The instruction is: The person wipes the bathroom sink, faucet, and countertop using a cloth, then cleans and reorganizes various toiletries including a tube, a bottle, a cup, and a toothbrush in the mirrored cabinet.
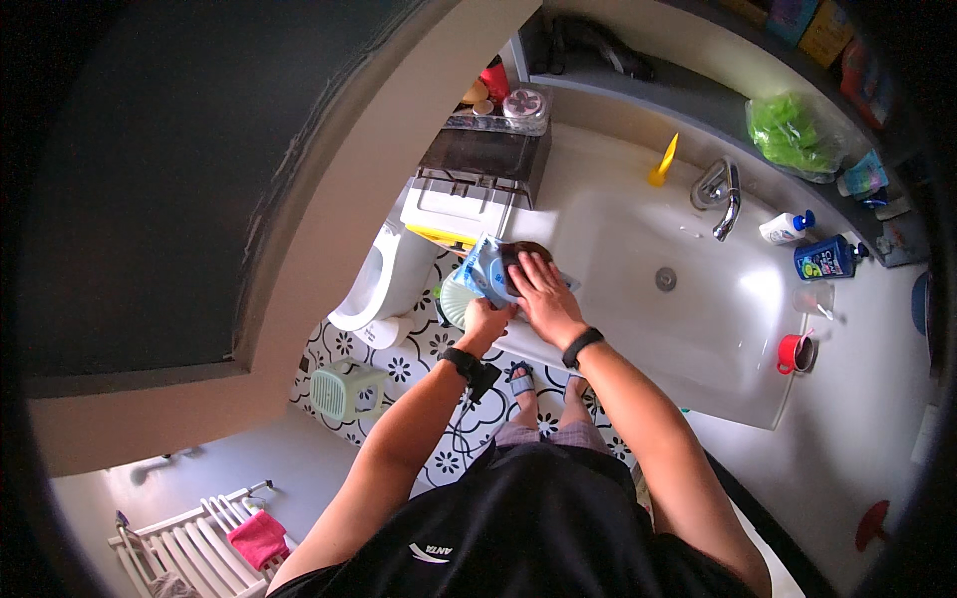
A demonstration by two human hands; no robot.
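Observation:
My left hand [487,321] is closed on the lower edge of a light blue plastic packet [487,270] with printing on it. Against the packet's right side, my right hand [546,300] lies with its fingers extended over a dark brown rounded object [527,254]; whether it grips that object cannot be told. Both are held above the left rim of a white bathtub [568,366]. A pale green ribbed round item [457,299] shows below the packet. The undersides of both hands are hidden.
The tub has a chrome faucet [727,202], a yellow pointed nozzle [664,161], pump bottles [826,258] and a red mug [794,353] along its edges. A white toilet [374,280] and a green plastic stool [345,389] stand left on patterned tiles. Dark drawers [486,153] stand ahead.

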